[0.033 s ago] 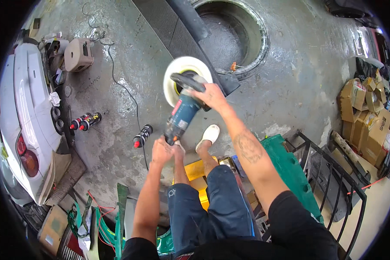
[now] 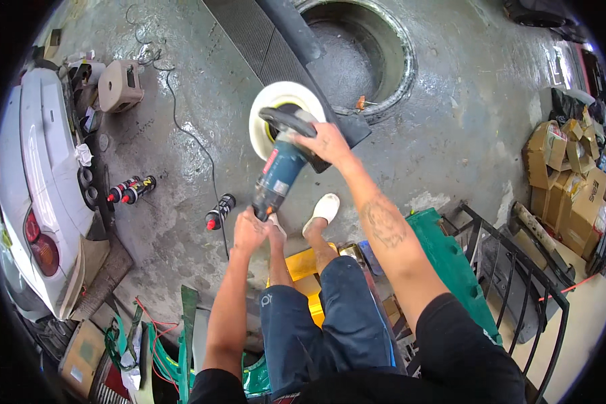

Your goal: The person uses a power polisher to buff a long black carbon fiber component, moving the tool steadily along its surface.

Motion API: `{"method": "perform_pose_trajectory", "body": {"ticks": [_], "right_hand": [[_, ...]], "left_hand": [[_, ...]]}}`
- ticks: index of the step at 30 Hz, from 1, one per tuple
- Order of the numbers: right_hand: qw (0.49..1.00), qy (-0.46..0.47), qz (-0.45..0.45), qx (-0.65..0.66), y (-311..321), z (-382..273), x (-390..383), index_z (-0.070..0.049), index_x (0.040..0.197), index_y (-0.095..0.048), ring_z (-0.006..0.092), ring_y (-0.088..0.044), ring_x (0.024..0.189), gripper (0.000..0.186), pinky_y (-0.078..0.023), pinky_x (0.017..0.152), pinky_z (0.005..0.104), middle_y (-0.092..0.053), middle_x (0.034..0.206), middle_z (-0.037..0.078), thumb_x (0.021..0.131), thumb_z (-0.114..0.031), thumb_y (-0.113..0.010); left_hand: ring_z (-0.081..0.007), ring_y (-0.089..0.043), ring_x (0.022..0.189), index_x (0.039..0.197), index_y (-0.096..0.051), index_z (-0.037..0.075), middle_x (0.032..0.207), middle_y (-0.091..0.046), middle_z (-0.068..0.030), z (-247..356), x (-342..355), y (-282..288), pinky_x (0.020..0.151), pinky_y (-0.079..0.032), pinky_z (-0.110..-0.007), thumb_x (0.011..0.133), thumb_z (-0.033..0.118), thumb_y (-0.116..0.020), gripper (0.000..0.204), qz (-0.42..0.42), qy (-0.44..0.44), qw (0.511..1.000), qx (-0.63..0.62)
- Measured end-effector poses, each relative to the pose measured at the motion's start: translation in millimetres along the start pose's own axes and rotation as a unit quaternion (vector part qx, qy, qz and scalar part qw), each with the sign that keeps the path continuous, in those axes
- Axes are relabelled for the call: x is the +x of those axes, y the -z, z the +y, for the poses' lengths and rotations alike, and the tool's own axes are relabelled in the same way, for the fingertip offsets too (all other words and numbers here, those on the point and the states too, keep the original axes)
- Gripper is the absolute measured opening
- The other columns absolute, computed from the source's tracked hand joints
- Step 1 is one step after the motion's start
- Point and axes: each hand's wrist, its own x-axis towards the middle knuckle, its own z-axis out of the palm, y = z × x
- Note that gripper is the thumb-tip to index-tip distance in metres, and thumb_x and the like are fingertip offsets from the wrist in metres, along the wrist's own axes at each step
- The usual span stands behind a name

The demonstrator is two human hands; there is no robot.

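Observation:
A blue-and-black electric polisher point(image 2: 280, 176) with a round white pad point(image 2: 257, 128) is held in both hands. At its rear end, my left hand point(image 2: 250, 232) is closed around the body. My right hand point(image 2: 327, 144) grips it near the front, beside the black loop handle point(image 2: 286, 123). The pad overlaps the near end of a long dark panel with a woven carbon pattern point(image 2: 249, 37). Whether it presses on the panel I cannot tell. Part of the panel is hidden under pad, tool and right hand.
A black bottle with a red cap point(image 2: 221, 211) lies left of my feet, near a black cord point(image 2: 202, 145). Two more bottles point(image 2: 132, 190) lie by a white car bumper point(image 2: 55, 155). A beige stool point(image 2: 120, 86), a round tub point(image 2: 404, 67) and cardboard boxes point(image 2: 565, 175) stand around.
The polisher and both hands have shifted slightly to the left, and the pad has moved a little farther away. The grip of both hands is the same.

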Motion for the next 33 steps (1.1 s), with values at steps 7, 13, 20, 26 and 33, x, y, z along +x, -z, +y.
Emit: {"method": "perform_pose_trajectory", "body": {"ticks": [7,13,20,26,33], "right_hand": [[1.000,-0.001,0.007,0.006,28,19,-11,0.001,0.098,-0.068,0.0275,-0.068,0.077,0.056,-0.051,0.074,0.0371,-0.068,0.081,0.019,0.076,-0.050,-0.073],[0.986,-0.161,0.032,0.036,32,68,-98,0.002,0.095,-0.069,0.0170,-0.061,0.066,0.046,-0.049,0.067,0.0345,-0.067,0.073,0.013,0.079,-0.041,-0.074],[0.975,-0.197,0.068,0.083,-8,15,-94,0.003,0.085,-0.069,0.0109,-0.054,0.062,0.044,-0.046,0.059,0.0320,-0.061,0.064,0.006,0.080,-0.040,-0.074],[0.989,-0.102,0.083,0.070,-63,-40,-3,0.003,0.095,-0.068,0.0133,-0.058,0.068,0.048,-0.048,0.067,0.0312,-0.066,0.074,0.013,0.082,-0.043,-0.072],[0.994,-0.100,0.048,0.006,-121,-109,55,-0.001,0.093,-0.069,0.0356,-0.067,0.079,0.050,-0.051,0.071,0.0403,-0.067,0.081,0.021,0.079,-0.049,-0.071]], "left_hand": [[-0.0437,-0.067,0.078,0.083,-0.060,-0.011,0.076,-0.064,-0.0309,10,1,-11,0.066,-0.054,-0.044,0.069,0.025,-0.073,0.041,-0.038,-0.059,0.996,-0.047],[-0.0437,-0.067,0.084,0.090,-0.061,-0.011,0.084,-0.066,-0.0308,24,-27,-18,0.075,-0.056,-0.045,0.070,0.032,-0.072,0.049,-0.167,-0.050,0.984,0.025],[-0.0411,-0.067,0.088,0.095,-0.063,-0.007,0.091,-0.066,-0.0296,-26,3,29,0.080,-0.055,-0.045,0.071,0.036,-0.070,0.049,-0.226,-0.072,0.962,0.134],[-0.0427,-0.067,0.084,0.094,-0.061,-0.008,0.086,-0.066,-0.0294,-59,62,108,0.075,-0.055,-0.045,0.069,0.032,-0.070,0.048,-0.160,-0.027,0.982,0.099],[-0.0451,-0.065,0.079,0.090,-0.060,-0.010,0.079,-0.064,-0.0308,-123,90,158,0.071,-0.053,-0.046,0.067,0.024,-0.069,0.042,-0.126,0.005,0.992,0.018]]}}
